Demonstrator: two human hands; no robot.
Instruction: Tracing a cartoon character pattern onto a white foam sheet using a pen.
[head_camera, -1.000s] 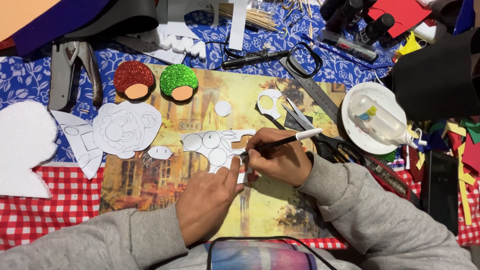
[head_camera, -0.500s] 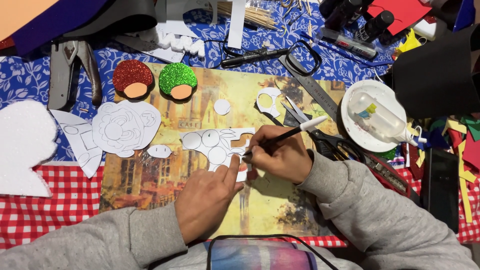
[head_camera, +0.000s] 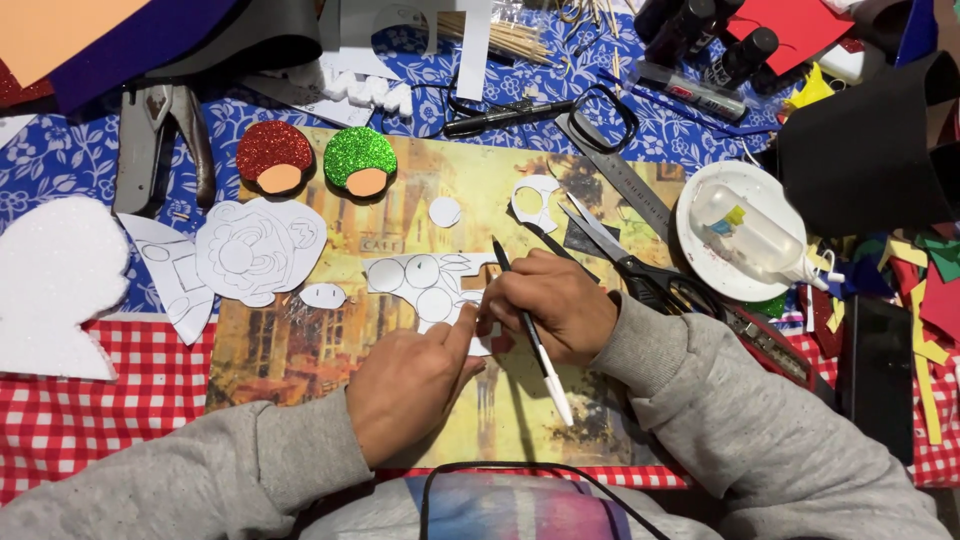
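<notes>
Hands: I see left hand (head_camera: 415, 385) pressing white paper cutout (head_camera: 430, 288); right hand (head_camera: 555, 305) pinching pen (head_camera: 530, 330).
Cutout: circles pencilled, at 12 o'clock.
Change: pen swung upright.

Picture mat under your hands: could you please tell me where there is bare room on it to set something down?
The picture mat is bare at its lower left, below the white face cutout and left of the left hand. A smaller patch lies between the green glitter cap and the small white disc. Around the scissors and ruler it is crowded.
</notes>
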